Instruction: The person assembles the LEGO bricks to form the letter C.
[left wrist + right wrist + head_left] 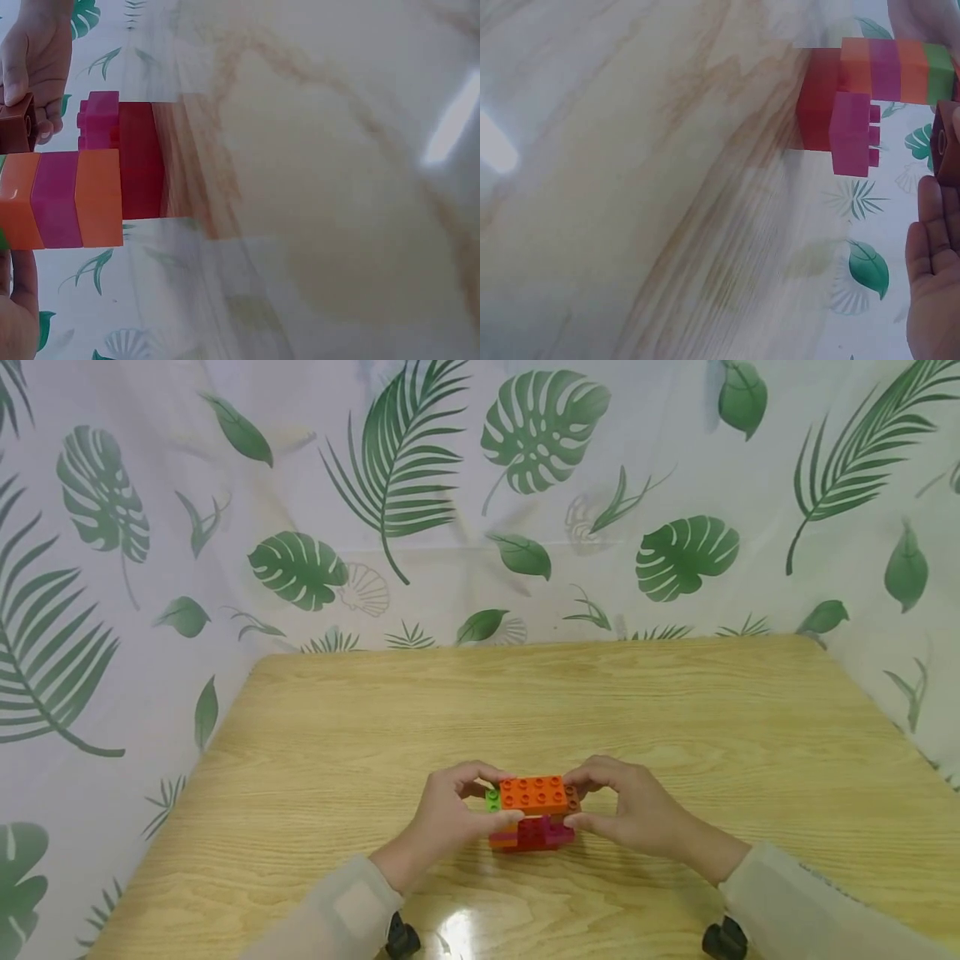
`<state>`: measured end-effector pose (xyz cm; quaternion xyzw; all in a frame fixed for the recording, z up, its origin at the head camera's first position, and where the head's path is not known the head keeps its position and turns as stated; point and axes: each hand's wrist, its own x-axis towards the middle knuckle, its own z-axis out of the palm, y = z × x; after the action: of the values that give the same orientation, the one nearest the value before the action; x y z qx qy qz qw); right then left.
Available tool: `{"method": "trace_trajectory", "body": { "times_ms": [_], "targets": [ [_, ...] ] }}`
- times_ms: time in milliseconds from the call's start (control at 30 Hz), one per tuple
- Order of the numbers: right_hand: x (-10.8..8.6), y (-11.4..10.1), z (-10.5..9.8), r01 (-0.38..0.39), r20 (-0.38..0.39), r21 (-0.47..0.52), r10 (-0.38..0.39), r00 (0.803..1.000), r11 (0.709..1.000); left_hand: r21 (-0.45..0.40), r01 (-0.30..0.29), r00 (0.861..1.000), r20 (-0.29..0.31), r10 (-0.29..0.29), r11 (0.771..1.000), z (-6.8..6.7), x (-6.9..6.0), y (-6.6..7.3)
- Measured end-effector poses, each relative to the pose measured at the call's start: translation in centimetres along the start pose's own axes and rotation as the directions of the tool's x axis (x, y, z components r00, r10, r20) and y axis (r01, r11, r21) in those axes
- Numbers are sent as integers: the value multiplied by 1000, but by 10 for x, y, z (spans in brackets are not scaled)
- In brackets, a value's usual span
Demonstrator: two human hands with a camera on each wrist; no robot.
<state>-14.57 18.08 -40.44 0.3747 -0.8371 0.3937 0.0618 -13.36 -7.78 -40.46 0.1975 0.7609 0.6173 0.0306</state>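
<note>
A small structure of toy building bricks stands on the table between both hands. Its base is a red brick point(532, 833), with a magenta brick point(850, 135) on one end. At the other end, orange and purple bricks point(54, 201) rise in a column to a green brick point(492, 800). An orange studded brick point(532, 795) lies across the top, and a brown brick point(572, 799) shows at its right end, above the magenta brick with a gap between. My left hand point(453, 802) grips the structure's upper left end, thumb in front. My right hand point(633, 802) pinches the brown brick.
The wooden table point(540, 702) extends around the bricks on all sides. Behind it and along its sides hangs a white cloth point(450, 602) printed with green leaves. A black device point(402, 937) sits under the left wrist, and another black device point(724, 937) under the right.
</note>
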Motion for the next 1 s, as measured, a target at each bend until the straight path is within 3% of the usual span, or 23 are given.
{"method": "trace_trajectory", "body": {
  "times_ms": [167, 400, 600, 833, 1000],
  "targets": [
    [0, 2, 1, 65, -45, 8, -65, 997, 998, 26, -52, 998, 22, 51, 998, -2, 4, 1],
    [2, 5, 1, 138, -80, 22, -136, 988, 990, 32, -44, 999, 25, 43, 999, -3, 7, 3],
    [0, 9, 2, 133, -69, 12, -132, 989, 991, 37, 6, 999, 40, -8, 999, -1, 5, 3],
    [0, 7, 1, 102, -49, 14, -101, 994, 995, 90, -25, 997, 74, 19, 996, -1, 1, 0],
    [1, 3, 0, 93, -34, 25, -92, 995, 995, 160, 35, 995, 92, -50, 986, -9, -9, -7]
  ]
}}
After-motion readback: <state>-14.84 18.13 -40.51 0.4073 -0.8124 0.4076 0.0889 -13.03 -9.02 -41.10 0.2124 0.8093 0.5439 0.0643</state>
